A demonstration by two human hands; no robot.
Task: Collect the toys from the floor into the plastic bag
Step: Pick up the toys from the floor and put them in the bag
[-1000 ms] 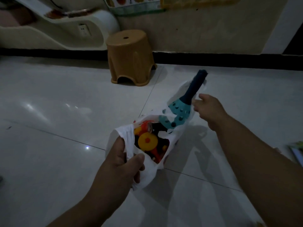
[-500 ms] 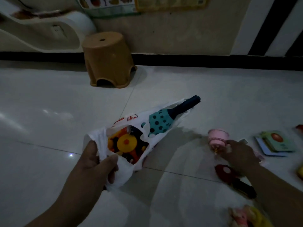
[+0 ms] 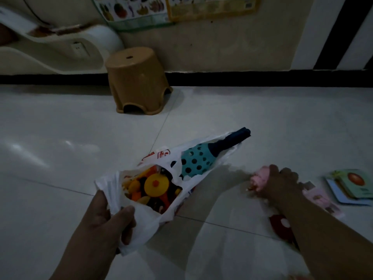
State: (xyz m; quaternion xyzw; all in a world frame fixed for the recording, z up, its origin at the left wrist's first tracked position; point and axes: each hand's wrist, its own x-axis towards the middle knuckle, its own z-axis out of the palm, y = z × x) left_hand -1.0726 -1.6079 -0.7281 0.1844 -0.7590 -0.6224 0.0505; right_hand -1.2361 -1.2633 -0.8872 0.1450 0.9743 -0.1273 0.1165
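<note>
My left hand [image 3: 101, 225] pinches the plastic bag [image 3: 141, 223] by its rim — my right hand [image 3: 281, 183] closes its grip around the pink toy [image 3: 259, 178] on the floor [image 3: 60, 138].

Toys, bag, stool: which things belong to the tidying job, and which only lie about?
Job: bag in left hand; pink toy in right hand; red toy; cards.
Lying about: stool; posters.
</note>
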